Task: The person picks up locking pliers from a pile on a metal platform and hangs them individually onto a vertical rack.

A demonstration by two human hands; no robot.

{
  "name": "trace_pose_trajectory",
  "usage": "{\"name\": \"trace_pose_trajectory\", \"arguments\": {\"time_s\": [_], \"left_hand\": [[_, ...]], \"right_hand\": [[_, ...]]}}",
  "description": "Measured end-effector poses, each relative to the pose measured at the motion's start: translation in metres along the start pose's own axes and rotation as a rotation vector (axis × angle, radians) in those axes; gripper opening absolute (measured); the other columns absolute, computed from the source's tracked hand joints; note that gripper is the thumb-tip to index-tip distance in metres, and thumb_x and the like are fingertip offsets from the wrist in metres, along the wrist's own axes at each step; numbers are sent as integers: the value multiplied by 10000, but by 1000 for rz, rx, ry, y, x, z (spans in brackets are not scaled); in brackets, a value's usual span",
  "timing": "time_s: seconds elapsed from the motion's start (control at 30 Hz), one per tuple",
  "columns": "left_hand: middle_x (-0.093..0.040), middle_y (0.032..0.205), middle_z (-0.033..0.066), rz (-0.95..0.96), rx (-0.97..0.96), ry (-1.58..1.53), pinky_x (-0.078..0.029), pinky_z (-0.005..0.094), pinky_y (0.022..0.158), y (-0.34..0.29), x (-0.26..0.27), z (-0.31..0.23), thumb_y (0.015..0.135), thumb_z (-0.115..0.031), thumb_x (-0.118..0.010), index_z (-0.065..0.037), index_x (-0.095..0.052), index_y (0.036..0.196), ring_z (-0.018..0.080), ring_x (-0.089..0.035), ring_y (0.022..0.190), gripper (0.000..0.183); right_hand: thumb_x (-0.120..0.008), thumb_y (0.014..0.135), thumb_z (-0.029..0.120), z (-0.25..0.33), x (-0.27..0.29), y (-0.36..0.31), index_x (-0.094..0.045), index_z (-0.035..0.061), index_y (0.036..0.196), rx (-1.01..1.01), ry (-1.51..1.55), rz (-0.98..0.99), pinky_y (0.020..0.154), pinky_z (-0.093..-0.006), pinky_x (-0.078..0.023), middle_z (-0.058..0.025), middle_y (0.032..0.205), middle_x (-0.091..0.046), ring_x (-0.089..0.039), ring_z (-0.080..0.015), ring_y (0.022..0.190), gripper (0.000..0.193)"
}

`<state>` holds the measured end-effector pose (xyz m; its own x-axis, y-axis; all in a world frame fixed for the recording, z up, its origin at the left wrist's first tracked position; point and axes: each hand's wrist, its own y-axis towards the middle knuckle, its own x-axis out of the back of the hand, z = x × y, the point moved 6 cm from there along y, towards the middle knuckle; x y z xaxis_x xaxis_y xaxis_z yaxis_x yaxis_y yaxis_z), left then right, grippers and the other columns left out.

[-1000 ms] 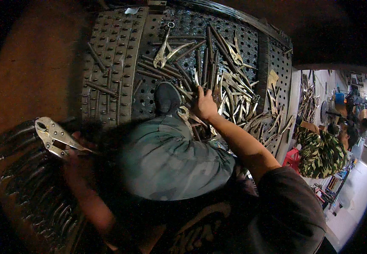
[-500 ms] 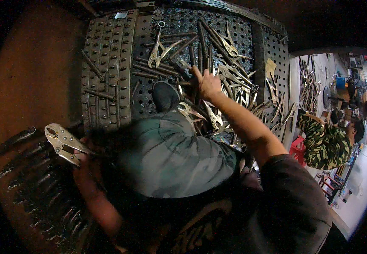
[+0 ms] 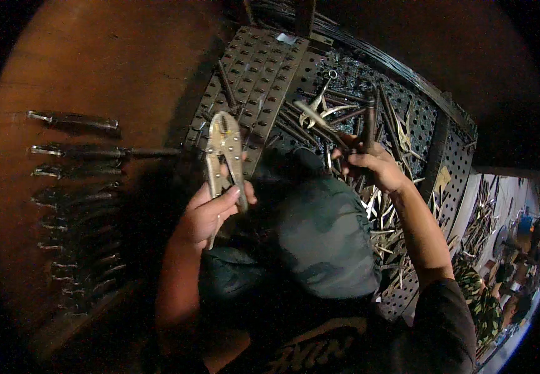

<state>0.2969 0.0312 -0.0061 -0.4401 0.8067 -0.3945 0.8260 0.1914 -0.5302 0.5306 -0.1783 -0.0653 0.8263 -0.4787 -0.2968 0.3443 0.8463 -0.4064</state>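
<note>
My left hand [image 3: 211,212] is closed around the lower handles of a pair of locking pliers [image 3: 225,146], holding them upright with the rounded jaws at the top. Over the perforated metal bench, my right hand [image 3: 377,167] is closed on a long, blurred metal bar [image 3: 320,117]; its pale flat end points up and left, away from the fingers. A dark rod-like piece [image 3: 370,124] stands up at the same hand; I cannot tell whether it belongs to the bar. Just beyond the bar, another pair of pliers [image 3: 320,106] lies among dark rods.
A row of dark-handled tools [image 3: 77,153] lies on the brown surface at left. A slotted metal plate [image 3: 254,68] borders the bench [image 3: 429,140]. Loose pliers and metal parts [image 3: 382,215] pile up beside my knee [image 3: 323,237]. Another person in camouflage [image 3: 479,305] is at far right.
My left hand has brought the locking pliers up and right, turning them upright. My right hand has lifted from the pile with the metal bar. The head view has swung left.
</note>
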Motion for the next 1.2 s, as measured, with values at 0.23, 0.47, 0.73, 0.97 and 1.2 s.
{"name": "trace_pose_trajectory", "arguments": {"time_s": [0.23,0.47,0.73,0.97,1.2], "left_hand": [[-628,1088,88,67,-7,-27,-465,324,886,8,2,8,1008,-150,-540,-95,-271,1578,196,-600,994,633],[-660,1023,38,-124,-50,206,-495,348,825,20,24,36,1002,-216,-592,-118,-410,1467,184,-635,967,509],[-587,948,142,-236,-204,898,-500,411,787,32,26,35,967,-231,-610,-38,-466,1221,275,-588,842,350],[-565,1017,30,-42,-68,648,-451,345,850,36,19,33,951,-239,-616,-81,-420,1370,183,-522,939,488],[-627,1192,28,-18,144,267,-424,354,1001,31,21,39,981,-517,-602,-128,-499,1426,153,-530,1175,600]], "right_hand": [[-665,893,112,38,-70,59,-460,-9,1475,43,-196,351,856,-266,-488,-67,1123,-685,-612,-119,914,629],[-616,812,45,64,-68,66,-573,13,1364,165,-690,296,982,-304,-446,-120,1194,-676,-579,-161,1060,555],[-609,744,-35,74,-79,60,-544,116,1438,312,-1138,249,948,-385,-497,-186,1097,-660,-630,-379,998,714],[-715,657,-38,67,-71,62,-464,228,1507,611,-1621,140,816,-432,-503,-148,1011,-562,-578,-367,913,925],[-653,774,-65,-62,57,55,-505,74,1460,370,-628,-165,1118,-397,-396,-138,1458,-544,-539,-306,1310,716]]}}
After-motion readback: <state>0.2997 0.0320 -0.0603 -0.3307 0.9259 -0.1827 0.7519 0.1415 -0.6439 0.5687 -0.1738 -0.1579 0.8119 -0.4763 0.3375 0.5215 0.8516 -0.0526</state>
